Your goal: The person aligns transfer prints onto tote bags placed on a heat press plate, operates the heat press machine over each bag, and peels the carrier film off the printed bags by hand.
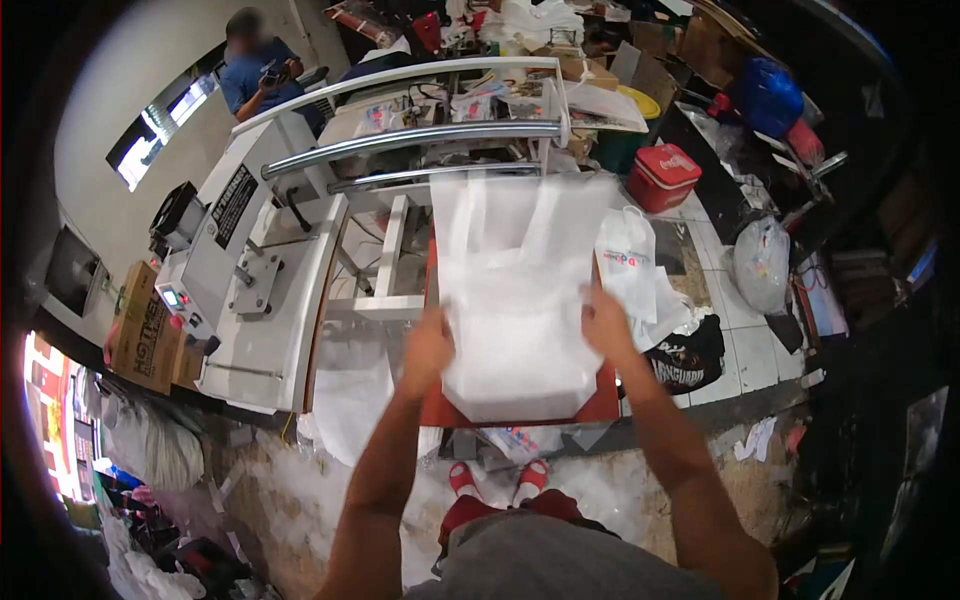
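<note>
A white bag-shaped sheet (515, 345), blurred at its upper part, spreads over a red board (437, 400). On its left edge my left hand (430, 345) is closed, the fingers pinching the material. My right hand (604, 322) grips the opposite edge in the same way. The sheet's far end reaches toward the metal rollers. Just right of the board lies a white printed bag (627, 250), beside my right hand.
A white machine (225, 235) with metal rollers (410, 138) stands left and ahead. A red cooler (663, 178), a black bag (690, 357) and a stuffed plastic bag (762, 262) are on the right. A seated person (262, 75) is at the back left.
</note>
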`<state>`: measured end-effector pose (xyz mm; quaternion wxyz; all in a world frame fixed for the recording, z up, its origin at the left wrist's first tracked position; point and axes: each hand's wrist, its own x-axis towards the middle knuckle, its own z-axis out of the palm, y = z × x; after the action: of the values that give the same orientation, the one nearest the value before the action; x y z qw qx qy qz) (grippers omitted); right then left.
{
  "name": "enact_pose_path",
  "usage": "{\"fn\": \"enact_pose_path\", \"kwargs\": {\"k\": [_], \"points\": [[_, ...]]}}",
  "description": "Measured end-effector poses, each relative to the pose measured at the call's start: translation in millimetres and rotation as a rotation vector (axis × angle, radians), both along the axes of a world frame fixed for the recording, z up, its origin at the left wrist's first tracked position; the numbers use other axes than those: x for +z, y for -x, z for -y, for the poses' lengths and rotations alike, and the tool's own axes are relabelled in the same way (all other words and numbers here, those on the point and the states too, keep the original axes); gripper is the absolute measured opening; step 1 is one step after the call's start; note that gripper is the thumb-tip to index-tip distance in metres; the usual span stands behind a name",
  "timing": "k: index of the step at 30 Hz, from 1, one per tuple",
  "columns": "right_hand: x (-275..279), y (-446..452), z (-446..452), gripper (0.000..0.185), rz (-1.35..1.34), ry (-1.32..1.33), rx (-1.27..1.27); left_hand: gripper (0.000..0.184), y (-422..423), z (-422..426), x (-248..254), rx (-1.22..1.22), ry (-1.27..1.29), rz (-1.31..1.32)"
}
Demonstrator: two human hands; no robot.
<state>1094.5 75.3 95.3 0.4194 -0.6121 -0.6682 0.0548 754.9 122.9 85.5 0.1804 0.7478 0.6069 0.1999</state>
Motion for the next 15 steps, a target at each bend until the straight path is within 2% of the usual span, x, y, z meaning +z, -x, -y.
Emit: {"fn": "enact_pose_path", "kwargs": {"k": [2,8,15], "points": [[-55,0,27,0.03,0.029,0.199,-0.006,0.042,10,27,-59,-0.028,-0.015,0.026],[-56,13,49,0.03,0.078,0.168,-0.126,0.043,5,42,-49,0.016,-0.144,-0.004],[-55,16,52,0.027,0.093,0.074,-0.11,0.045,2,47,-50,0.035,-0.186,-0.046]]}}
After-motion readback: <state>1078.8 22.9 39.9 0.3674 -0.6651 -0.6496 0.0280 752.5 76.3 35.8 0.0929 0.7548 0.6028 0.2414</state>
